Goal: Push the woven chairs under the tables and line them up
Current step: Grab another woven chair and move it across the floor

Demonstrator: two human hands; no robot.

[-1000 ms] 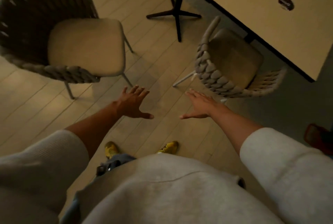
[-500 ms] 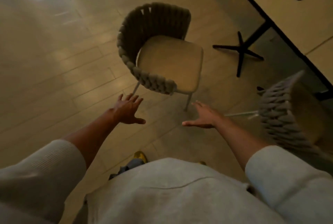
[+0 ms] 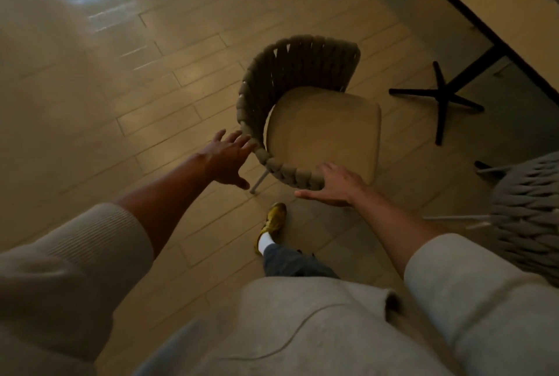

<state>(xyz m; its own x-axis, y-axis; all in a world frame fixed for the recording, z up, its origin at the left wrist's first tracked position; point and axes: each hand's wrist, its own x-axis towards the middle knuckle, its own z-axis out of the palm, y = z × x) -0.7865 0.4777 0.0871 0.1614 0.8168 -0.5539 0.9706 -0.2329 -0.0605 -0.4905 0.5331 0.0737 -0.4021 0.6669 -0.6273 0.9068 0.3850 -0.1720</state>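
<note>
A woven chair with a beige seat cushion stands on the wood floor in the middle of the view, away from the table at the upper right. My left hand is open, its fingertips at the left side of the chair's woven rim. My right hand is open too, palm down, resting on the near part of the rim. A second woven chair shows at the right edge, partly cut off.
The table's black star-shaped base stands on the floor right of the chair. My foot in a yellow shoe is just below the chair. Open plank floor spreads to the left.
The view swung left from the second chair and closed in on the first chair. Both hands reached forward and now meet its woven rim; one foot stepped forward.
</note>
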